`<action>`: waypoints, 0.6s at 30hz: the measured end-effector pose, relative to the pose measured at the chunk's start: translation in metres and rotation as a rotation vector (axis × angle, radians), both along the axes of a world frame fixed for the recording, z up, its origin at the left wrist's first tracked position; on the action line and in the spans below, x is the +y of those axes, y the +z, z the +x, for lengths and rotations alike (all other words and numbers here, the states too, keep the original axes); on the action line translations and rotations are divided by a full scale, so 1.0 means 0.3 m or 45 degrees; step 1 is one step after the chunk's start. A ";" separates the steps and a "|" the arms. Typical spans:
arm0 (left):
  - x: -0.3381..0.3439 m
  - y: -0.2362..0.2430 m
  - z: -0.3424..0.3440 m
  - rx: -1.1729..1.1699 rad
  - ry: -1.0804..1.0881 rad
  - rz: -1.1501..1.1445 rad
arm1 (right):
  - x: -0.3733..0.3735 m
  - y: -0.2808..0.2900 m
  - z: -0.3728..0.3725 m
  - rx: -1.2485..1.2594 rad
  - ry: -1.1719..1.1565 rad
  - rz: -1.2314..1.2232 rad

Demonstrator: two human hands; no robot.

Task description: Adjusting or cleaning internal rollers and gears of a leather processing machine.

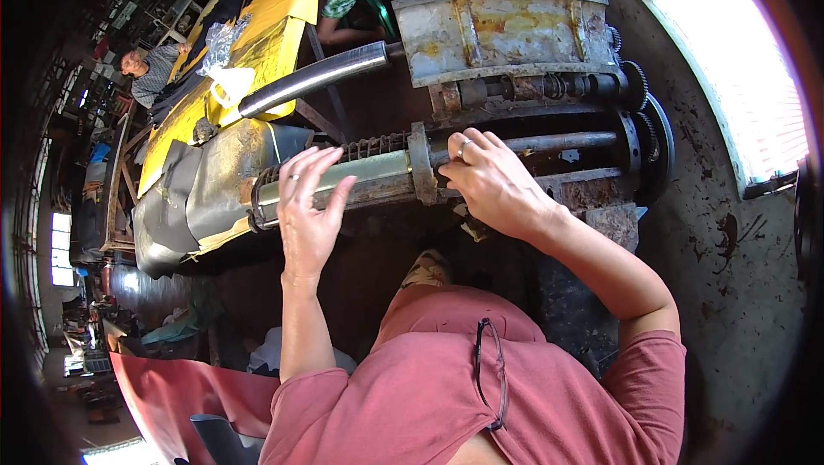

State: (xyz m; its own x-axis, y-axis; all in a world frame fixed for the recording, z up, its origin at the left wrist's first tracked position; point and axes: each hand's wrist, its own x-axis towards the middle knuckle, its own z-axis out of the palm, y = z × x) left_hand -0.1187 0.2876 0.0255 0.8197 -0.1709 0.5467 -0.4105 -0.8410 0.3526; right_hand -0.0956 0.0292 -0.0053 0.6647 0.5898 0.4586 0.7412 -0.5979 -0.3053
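Note:
In front of me stands an old, rusty machine with a long shaft and a pale, smooth metal strip point(378, 169) along its front. My left hand point(311, 203) is over the left part of that strip, fingers apart and thumb raised, holding nothing. Whether its fingertips touch the strip, I cannot tell. A dark coil point(375, 146) runs just behind the strip. My right hand point(496, 180) is closed beside the upright metal flange point(421, 165), in front of the grey rod point(566, 141). Its thumb and fingertips are pinched together, and what they hold is hidden or too small to make out.
A heavy metal hood point(506, 32) and gear wheels point(639, 87) sit at the far and right side. Behind the left hand are a shiny black roller point(318, 79) and a yellow-covered table point(270, 36). Two other people are beyond. Black sheets point(210, 186) drape at the left.

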 end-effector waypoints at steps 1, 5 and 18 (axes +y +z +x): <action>-0.009 0.002 0.005 0.009 -0.030 0.004 | 0.004 -0.004 -0.006 -0.021 0.004 -0.019; -0.023 -0.003 0.053 0.018 -0.115 0.030 | 0.018 -0.025 -0.007 -0.038 0.025 -0.034; -0.001 -0.075 0.179 0.071 -0.302 -0.093 | 0.026 0.012 0.047 0.017 0.230 0.023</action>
State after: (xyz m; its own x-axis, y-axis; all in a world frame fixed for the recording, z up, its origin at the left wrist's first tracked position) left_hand -0.0650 0.2872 0.0029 0.7906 -0.3238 0.5198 -0.5715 -0.6951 0.4362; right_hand -0.0815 0.0370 -0.0017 0.5544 0.6920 0.4624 0.8321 -0.4494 -0.3252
